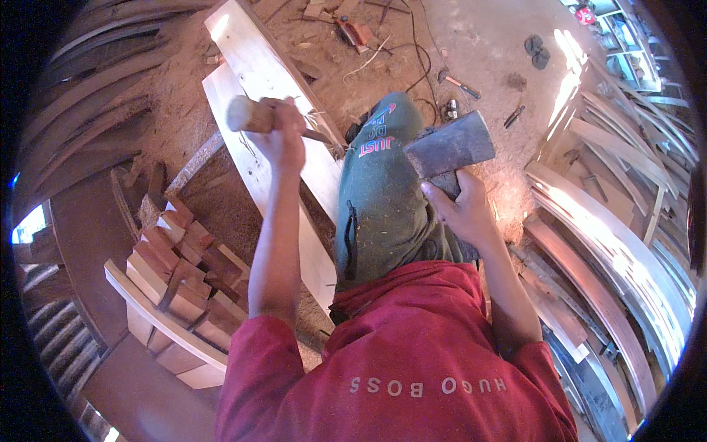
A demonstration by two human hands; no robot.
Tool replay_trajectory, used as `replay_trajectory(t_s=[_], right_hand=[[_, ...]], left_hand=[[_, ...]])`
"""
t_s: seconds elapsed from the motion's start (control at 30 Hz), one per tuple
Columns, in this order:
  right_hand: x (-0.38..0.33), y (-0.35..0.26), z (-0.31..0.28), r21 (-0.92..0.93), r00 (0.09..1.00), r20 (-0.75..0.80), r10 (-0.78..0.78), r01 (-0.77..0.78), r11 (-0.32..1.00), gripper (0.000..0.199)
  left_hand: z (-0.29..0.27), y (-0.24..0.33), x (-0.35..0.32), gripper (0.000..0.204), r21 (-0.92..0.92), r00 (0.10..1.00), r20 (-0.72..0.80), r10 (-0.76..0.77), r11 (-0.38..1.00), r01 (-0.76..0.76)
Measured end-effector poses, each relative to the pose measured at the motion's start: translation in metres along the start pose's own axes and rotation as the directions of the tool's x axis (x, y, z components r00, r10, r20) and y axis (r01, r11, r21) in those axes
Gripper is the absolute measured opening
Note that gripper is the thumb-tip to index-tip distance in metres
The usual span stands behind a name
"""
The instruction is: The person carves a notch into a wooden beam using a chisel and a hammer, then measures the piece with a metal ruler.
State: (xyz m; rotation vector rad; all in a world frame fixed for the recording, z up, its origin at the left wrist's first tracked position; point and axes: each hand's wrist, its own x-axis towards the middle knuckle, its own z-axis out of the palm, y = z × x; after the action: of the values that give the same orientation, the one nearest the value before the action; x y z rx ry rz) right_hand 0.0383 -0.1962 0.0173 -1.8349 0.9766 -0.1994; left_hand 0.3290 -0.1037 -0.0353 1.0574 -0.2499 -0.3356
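My left hand (pixel 286 141) is closed around a chisel (pixel 249 115) with a thick, round wooden handle. Its narrow dark blade points right, over the edge of a pale plank (pixel 269 70) beside my leg; whether the tip touches the wood I cannot tell. A second pale board (pixel 221 92) lies along the first on its left. On the other side of my leg, my right hand (pixel 469 206) grips a hatchet (pixel 453 145) just below its broad grey metal head, thumb along the handle. Most of the hatchet's handle is hidden by that hand.
Cut wooden blocks (pixel 184 283) are stacked at the left. Curved boards (pixel 589 232) lie piled at the right. On the dusty floor ahead are a hammer (pixel 458 85), a dark slim tool (pixel 514 116), a cable (pixel 426 62) and wood scraps (pixel 353 33).
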Motion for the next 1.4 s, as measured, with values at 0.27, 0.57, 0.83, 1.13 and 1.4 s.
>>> replay_trajectory(t_s=[0.27,0.57,0.83,1.13,1.4], right_hand=[[0.005,-0.030,-0.007,0.008,1.000,0.031,0.006,-0.006,1.000,0.040],[0.020,-0.078,-0.012,-0.164,0.886,0.029,-0.463,0.461,0.872,0.035],[0.035,-0.127,0.002,-0.543,0.780,0.358,-0.513,0.621,0.565,0.024],[0.040,-0.111,0.003,-0.395,0.791,0.313,-0.527,0.612,0.685,0.026],[0.026,-0.090,-0.022,-0.288,0.860,0.173,-0.480,0.510,0.811,0.034]], left_hand=[[-0.039,-0.037,-0.043,0.012,0.454,0.985,0.172,0.014,0.886,-0.092],[-0.037,-0.041,-0.049,0.010,0.465,0.936,0.342,0.081,0.851,-0.244],[-0.057,-0.074,-0.047,0.034,0.480,0.869,0.413,0.271,0.747,-0.461],[-0.027,-0.075,-0.014,0.028,0.009,0.988,-0.137,0.068,0.998,-0.067],[0.040,0.022,0.006,0.017,0.050,0.959,-0.007,0.283,0.958,-0.282]])
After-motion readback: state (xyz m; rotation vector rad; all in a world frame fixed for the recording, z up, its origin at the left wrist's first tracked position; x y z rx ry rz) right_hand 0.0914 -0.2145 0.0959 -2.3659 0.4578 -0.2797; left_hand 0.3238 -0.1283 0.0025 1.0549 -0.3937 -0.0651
